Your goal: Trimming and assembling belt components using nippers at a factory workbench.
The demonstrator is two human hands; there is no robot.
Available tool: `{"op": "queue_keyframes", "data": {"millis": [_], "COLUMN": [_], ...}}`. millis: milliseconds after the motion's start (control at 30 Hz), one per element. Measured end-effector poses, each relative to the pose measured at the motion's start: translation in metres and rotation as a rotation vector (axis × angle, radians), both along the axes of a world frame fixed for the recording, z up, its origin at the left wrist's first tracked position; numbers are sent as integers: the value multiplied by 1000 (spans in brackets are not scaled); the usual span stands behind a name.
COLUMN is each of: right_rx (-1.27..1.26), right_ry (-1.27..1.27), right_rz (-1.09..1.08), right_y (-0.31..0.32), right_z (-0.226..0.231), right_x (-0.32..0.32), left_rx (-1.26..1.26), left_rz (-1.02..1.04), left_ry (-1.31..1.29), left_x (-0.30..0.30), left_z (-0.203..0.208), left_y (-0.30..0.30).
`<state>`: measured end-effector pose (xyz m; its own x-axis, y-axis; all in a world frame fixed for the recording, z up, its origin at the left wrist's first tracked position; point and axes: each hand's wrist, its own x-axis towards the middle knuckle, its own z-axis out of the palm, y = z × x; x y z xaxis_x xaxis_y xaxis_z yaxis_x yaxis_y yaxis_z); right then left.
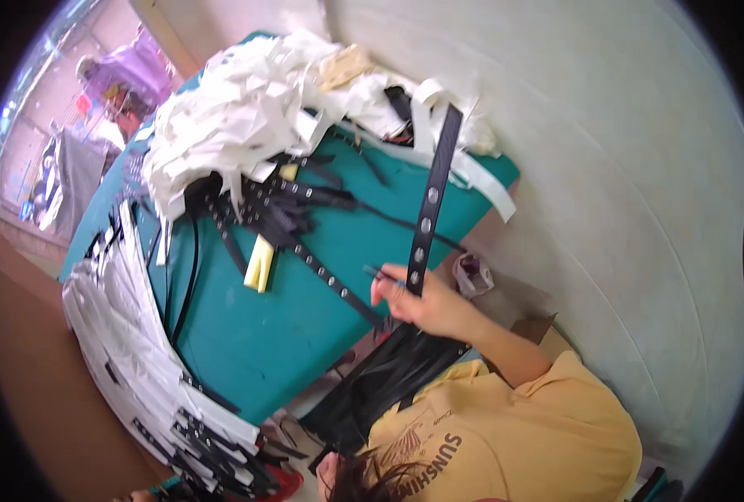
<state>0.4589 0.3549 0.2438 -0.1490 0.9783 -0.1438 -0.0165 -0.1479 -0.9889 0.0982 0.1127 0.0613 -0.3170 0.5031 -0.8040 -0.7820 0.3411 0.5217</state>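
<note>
My right hand (pixel 410 303) is closed on the lower end of a black strap (pixel 441 163) with several metal eyelets. The strap stands up, slightly tilted, over the right edge of the green table (pixel 330 243). A thin dark tool (pixel 374 272) with a bit of blue pokes out at my fingers; its kind is unclear. Left of the hand, another eyelet strap (pixel 322 270) lies across the tabletop from a pile of black straps (pixel 276 209). A small skin-coloured patch (pixel 327 470) shows beside hair at the lower edge; I cannot tell whether it is my left hand.
White strips (pixel 238 109) are heaped at the table's far side. A yellow block (pixel 259 263) lies near the black pile. White cloth and black eyelet pieces (pixel 200 443) hang along the left edge. A pale wall (pixel 606 167) stands right. Another person (pixel 127 113) is at far left.
</note>
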Motion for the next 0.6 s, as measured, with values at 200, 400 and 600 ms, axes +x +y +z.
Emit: {"op": "queue_keyframes", "data": {"millis": [200, 400, 600], "right_rx": [56, -141, 20], "right_ry": [-176, -40, -292], "right_rz": [-82, -448, -963], "right_y": [-27, -59, -15], "right_z": [1, -54, -63], "right_x": [13, 53, 82], "left_rx": [-8, -62, -102], "left_rz": [-60, -18, -3], "left_ry": [99, 224, 312], "left_x": [-4, -51, -82], "left_z": [-22, -34, -56], "left_y": [27, -12, -52]}}
